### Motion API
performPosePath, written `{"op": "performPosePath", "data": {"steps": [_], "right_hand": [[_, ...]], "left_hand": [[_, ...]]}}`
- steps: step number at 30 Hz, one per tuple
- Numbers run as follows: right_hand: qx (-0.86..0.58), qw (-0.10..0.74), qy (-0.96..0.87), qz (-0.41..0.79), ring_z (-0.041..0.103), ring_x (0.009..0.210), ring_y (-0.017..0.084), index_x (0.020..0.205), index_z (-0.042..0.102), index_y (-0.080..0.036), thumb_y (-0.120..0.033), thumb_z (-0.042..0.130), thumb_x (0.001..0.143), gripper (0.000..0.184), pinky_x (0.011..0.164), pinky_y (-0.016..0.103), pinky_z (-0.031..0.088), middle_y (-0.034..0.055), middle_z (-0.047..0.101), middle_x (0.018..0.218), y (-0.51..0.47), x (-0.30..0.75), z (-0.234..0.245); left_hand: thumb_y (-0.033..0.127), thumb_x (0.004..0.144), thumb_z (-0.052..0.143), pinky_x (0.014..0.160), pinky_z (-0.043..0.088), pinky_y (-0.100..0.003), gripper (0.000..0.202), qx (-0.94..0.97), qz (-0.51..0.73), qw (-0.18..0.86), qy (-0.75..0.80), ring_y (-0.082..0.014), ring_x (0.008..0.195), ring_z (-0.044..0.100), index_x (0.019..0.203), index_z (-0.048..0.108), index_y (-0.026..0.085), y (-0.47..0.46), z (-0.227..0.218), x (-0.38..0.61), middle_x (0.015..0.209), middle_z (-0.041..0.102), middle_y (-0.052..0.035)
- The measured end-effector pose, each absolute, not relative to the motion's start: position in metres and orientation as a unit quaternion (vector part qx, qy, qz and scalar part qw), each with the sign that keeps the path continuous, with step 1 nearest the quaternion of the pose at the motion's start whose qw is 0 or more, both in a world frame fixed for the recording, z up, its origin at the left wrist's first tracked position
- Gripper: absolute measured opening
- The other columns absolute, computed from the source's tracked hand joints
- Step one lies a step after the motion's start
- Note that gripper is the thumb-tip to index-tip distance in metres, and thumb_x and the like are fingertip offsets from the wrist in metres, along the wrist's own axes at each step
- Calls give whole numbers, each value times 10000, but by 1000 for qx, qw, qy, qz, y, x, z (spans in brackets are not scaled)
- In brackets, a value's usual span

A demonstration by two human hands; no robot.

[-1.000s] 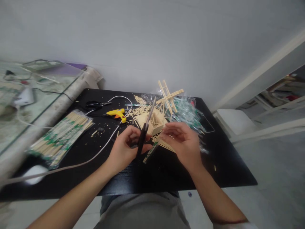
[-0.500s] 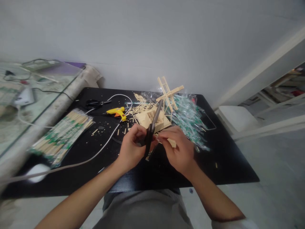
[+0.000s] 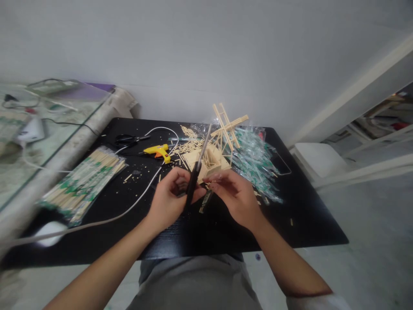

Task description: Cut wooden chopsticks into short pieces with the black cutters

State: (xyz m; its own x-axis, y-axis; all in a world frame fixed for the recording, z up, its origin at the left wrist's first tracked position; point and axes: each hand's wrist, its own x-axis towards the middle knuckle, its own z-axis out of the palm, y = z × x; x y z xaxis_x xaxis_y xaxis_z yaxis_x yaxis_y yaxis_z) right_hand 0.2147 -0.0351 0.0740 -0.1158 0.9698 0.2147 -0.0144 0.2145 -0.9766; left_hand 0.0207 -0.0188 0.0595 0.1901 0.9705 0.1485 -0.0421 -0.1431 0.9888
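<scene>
My left hand [image 3: 171,196] is closed round a pair of black-handled scissors [image 3: 197,168], whose long blade points up and away. Close beside it, my right hand [image 3: 237,196] pinches something too small to make out, its fingertips near my left fingers. Just beyond both hands stands a windmill-like model [image 3: 214,165] of pale wooden sticks on a flat base, with crossed lattice blades [image 3: 227,127] at its top. The scissor blade hides part of this model. A narrow strip with green print [image 3: 206,201] lies on the table beneath my hands.
On the black table [image 3: 284,232] lie a yellow glue gun [image 3: 158,150] with a white cord, other black scissors [image 3: 125,138], packs of wooden sticks [image 3: 85,183], loose stick pieces [image 3: 187,146] and crumpled clear-green wrappers [image 3: 256,163]. A glass-topped surface [image 3: 64,125] adjoins at left.
My left hand has moved slightly left and down with the scissors, and their blade has turned more edge-on. The right hand stays nearly in place, still pinching. The model has not moved.
</scene>
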Motion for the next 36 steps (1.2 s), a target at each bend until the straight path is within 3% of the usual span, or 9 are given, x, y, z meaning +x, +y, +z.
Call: {"op": "performPosePath", "data": {"steps": [7, 12, 20, 30, 36], "right_hand": [[-402, 538, -503, 544, 752, 678, 161, 966, 714, -209, -352, 827, 864, 209, 746, 337, 643, 18, 798, 831, -31, 218, 69], [-438, 528, -488, 540, 739, 663, 158, 917, 781, -189, -379, 838, 845, 212, 685, 310, 626, 47, 809, 842, -30, 218, 63], [-470, 525, -487, 516, 747, 656, 165, 863, 799, -195, -369, 878, 788, 205, 676, 295, 640, 24, 780, 734, -31, 215, 59], [-470, 524, -497, 508, 746, 642, 172, 868, 799, -192, -363, 870, 792, 200, 668, 313, 649, 23, 779, 727, -32, 216, 56], [-474, 512, -499, 514, 730, 646, 164, 861, 787, -186, -365, 856, 804, 200, 669, 307, 632, 23, 767, 731, -32, 217, 57]], "left_hand": [[487, 761, 816, 668, 471, -244, 408, 721, 308, 331, 525, -141, 727, 585, 953, 591, 206, -22, 75, -54, 808, 620, 29], [520, 813, 731, 632, 468, -237, 348, 779, 203, 258, 533, -136, 675, 564, 868, 606, 200, -28, 82, -78, 757, 631, 31], [477, 859, 691, 677, 497, -223, 287, 811, 157, 258, 501, -129, 709, 626, 912, 655, 197, -29, 75, -80, 814, 699, 20], [552, 885, 638, 613, 430, -224, 359, 806, 136, 254, 516, -114, 644, 504, 828, 600, 200, -30, 68, -82, 716, 593, 37], [514, 883, 637, 594, 391, -217, 321, 795, 113, 279, 527, -108, 615, 435, 819, 570, 206, -32, 67, -84, 683, 517, 55]]}}
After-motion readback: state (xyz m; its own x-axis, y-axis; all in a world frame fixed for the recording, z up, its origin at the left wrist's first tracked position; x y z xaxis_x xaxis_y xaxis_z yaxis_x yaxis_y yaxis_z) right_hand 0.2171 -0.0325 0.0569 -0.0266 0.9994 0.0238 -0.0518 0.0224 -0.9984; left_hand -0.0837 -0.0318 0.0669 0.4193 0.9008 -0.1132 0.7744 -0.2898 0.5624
